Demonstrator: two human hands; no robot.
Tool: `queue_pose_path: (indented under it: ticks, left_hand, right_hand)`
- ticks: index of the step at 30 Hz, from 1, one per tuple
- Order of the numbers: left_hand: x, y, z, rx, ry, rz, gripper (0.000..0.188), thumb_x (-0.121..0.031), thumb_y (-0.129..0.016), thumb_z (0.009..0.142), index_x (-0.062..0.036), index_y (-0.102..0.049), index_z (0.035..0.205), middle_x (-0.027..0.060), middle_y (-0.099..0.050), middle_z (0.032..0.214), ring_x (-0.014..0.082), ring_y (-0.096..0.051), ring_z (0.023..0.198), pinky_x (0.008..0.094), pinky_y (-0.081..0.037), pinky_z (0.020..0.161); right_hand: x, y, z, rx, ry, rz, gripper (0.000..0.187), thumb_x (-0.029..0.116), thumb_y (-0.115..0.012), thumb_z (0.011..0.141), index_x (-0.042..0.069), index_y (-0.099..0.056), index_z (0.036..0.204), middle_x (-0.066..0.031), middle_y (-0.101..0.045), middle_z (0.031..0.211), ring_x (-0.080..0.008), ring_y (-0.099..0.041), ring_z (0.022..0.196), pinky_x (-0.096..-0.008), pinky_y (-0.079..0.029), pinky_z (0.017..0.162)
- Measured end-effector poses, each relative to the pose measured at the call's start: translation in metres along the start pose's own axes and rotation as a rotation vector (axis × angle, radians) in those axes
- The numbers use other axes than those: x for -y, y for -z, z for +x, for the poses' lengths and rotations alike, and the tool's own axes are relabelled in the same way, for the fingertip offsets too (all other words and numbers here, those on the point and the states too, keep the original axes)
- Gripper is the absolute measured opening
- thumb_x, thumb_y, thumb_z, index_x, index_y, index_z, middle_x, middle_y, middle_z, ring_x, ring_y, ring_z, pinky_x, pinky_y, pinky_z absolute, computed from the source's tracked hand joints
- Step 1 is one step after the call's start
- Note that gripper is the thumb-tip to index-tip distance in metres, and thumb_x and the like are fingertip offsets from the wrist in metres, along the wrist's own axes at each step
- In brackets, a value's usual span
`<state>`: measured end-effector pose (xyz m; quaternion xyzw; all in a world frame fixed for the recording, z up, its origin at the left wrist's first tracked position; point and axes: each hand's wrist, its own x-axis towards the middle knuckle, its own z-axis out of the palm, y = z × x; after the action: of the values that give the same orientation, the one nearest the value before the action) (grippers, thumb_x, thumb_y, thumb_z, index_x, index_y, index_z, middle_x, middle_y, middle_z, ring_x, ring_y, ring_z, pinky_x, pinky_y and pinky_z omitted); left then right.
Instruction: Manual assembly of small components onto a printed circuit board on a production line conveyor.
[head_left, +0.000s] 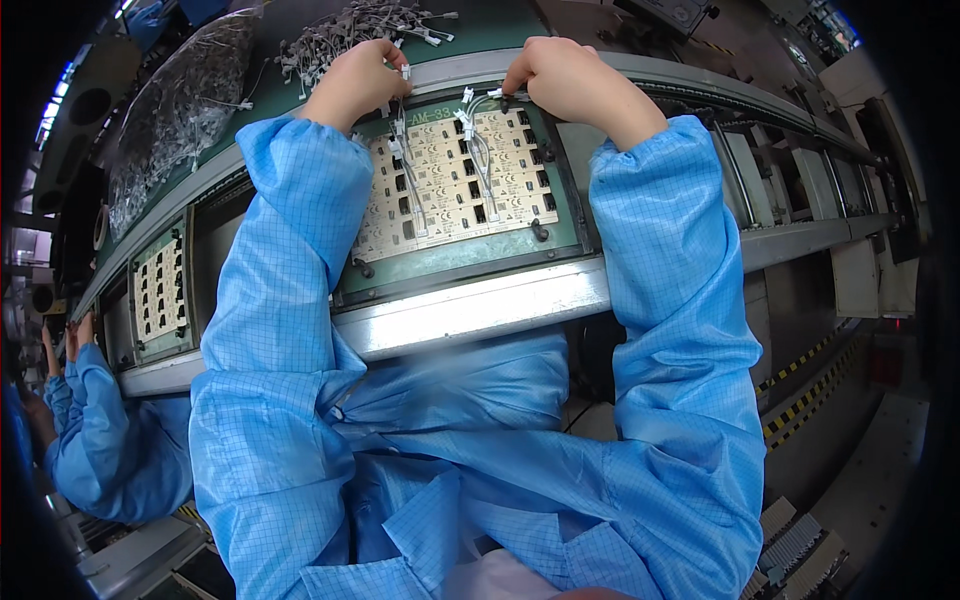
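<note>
A cream circuit board panel (440,185) with rows of black components lies in a green carrier (480,257) in front of me. At its far left edge my left hand (358,84) pinches the white connector of a short cable (405,73). My right hand (570,85) is at the far edge, fingers curled and fingertips down beside a black clip (506,104) and a white connector (494,92); what they grip is mostly hidden. Thin white-grey cables (487,165) with white plugs lie across the panel in two groups.
A heap of loose cables (360,38) lies beyond my left hand, beside a clear plastic bag (185,115). A metal rail (480,308) runs along the near side. At left, another carrier with a board (160,290) sits near a co-worker's blue sleeve (105,435).
</note>
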<state>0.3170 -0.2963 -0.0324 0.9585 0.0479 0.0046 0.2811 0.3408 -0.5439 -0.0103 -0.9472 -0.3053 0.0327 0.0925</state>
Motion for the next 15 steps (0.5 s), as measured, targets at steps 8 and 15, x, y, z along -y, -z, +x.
queue_pose_path:
  ticks: [8,15]
  left_hand:
    - [-0.021,-0.008,-0.02,-0.035,-0.453,0.077,0.02,-0.005,-0.071,0.083,-0.006,-0.068,0.103,0.0114,-0.07,0.094,0.0297,-0.069,0.087,0.0398,-0.054,0.077]
    - [-0.028,-0.014,-0.043,-0.059,-0.762,0.237,0.013,0.004,-0.063,0.085,-0.0036,-0.068,0.095,0.0122,-0.067,0.093,0.0348,-0.062,0.094,0.0436,-0.051,0.085]
  right_hand:
    - [-0.008,-0.008,0.006,0.005,-0.022,0.035,0.029,0.01,-0.058,0.091,0.02,-0.082,0.104,-0.0054,-0.077,0.105,-0.0248,-0.07,0.107,-0.0499,-0.038,0.098]
    - [-0.009,-0.008,0.009,0.007,0.001,0.03,0.025,0.013,-0.061,0.091,0.018,-0.081,0.104,-0.0068,-0.077,0.102,-0.0268,-0.07,0.105,-0.052,-0.039,0.095]
